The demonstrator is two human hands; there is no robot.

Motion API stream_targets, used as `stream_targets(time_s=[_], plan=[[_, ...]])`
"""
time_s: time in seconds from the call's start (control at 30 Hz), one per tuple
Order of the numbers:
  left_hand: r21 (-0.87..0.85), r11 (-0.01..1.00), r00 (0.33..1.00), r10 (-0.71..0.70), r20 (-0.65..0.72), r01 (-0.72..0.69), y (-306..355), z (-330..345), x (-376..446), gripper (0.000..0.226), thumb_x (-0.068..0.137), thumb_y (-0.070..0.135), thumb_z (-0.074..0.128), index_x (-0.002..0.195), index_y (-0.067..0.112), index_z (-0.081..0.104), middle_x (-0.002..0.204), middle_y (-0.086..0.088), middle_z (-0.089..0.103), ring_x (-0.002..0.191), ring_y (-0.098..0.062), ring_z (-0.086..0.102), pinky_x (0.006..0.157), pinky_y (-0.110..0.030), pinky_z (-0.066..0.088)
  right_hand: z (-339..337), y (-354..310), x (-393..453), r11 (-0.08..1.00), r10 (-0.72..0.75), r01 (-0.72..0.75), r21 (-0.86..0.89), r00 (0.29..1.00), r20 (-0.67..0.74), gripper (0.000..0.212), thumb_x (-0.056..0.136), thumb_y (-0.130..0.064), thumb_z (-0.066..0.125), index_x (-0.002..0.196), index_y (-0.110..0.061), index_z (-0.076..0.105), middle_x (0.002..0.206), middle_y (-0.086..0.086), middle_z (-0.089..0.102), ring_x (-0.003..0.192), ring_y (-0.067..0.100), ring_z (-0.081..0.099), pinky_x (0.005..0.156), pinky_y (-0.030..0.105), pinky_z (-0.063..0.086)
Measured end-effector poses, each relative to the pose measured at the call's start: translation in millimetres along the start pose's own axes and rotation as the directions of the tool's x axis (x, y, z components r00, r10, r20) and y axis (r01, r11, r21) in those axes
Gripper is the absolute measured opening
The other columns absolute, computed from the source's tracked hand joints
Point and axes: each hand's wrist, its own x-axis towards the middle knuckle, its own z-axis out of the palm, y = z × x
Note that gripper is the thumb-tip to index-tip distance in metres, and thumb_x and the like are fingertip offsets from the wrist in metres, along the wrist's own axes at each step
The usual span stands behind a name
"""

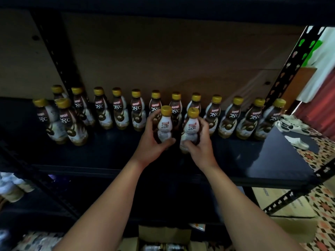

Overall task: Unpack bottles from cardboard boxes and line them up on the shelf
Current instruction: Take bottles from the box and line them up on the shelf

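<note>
Right now each hand is wrapped around its own coffee bottle: the left hand (151,142) grips the left bottle (164,126) around its waisted middle, and the right hand (198,142) grips the right bottle (190,130) the same way. Both bottles are upright, side by side, over the dark shelf (244,160), just in front of the back row of bottles (117,111) that runs beyond the fingertips to either side. Two more bottles (61,120) stand forward of that row, well off to the left of the left hand.

Judging by their look, these are full plastic drink bottles, so moderately heavy and fairly stiff, with glossy sleeve labels that could slip in a loose grip. The pinched waist seems the best place to hold; the gold caps (166,110) would give less control.

Whether the held bottles' bases touch the shelf is hidden by the hands and the dim light. Below the forearms, an open cardboard box (163,234) is cut off by the frame edge, showing only a few bottle tops.
</note>
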Motion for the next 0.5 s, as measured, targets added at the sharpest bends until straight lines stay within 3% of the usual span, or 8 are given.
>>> stream_targets(time_s=[0.13, 0.23, 0.33, 0.5], plan=[[-0.004, 0.997, 0.997, -0.074, -0.032, 0.074, -18, -7, -9, 0.084, 0.08, -0.001, 0.083, 0.149, 0.023, 0.043, 0.138, 0.007, 0.062, 0.129, -0.008, 0.059, 0.108, -0.03, 0.049, -4, 10, -2, 0.999, 0.028, -0.028, -0.022, 0.999, 0.027, 0.063, 0.069, -0.025, 0.076, 0.129, -0.032, 0.057, 0.12, -0.007, 0.071, 0.115, 0.008, 0.066, 0.1, 0.037, 0.054], [0.015, 0.997, 0.996, -0.068, -0.061, 0.069, -21, -6, -9, 0.071, 0.077, -0.004, 0.085, 0.139, 0.015, 0.055, 0.127, 0.003, 0.07, 0.121, -0.012, 0.065, 0.105, -0.032, 0.052, -5, 14, -2, 0.999, 0.006, -0.005, -0.052, 1.0, 0.018, 0.055, 0.069, -0.02, 0.078, 0.121, -0.033, 0.063, 0.115, -0.007, 0.073, 0.11, 0.011, 0.069, 0.098, 0.047, 0.056], [0.06, 0.996, 0.995, -0.057, -0.088, 0.062, -24, -6, -7, 0.074, 0.074, 0.005, 0.09, 0.138, 0.015, 0.055, 0.129, 0.003, 0.069, 0.122, -0.011, 0.064, 0.105, -0.034, 0.052, -4, 18, -3, 0.996, -0.001, 0.0, -0.084, 1.0, -0.014, 0.06, 0.073, -0.012, 0.088, 0.124, -0.027, 0.061, 0.116, -0.008, 0.072, 0.112, 0.007, 0.067, 0.099, 0.042, 0.056], [0.101, 0.993, 0.994, -0.048, -0.094, 0.057, -27, -5, -6, 0.074, 0.075, 0.013, 0.091, 0.139, 0.02, 0.053, 0.133, 0.006, 0.064, 0.125, -0.007, 0.06, 0.107, -0.033, 0.05, -2, 16, -2, 0.986, -0.045, 0.037, -0.16, 0.998, -0.049, 0.07, 0.071, -0.019, 0.092, 0.124, -0.043, 0.052, 0.122, -0.015, 0.065, 0.116, -0.002, 0.061, 0.097, 0.023, 0.051]])
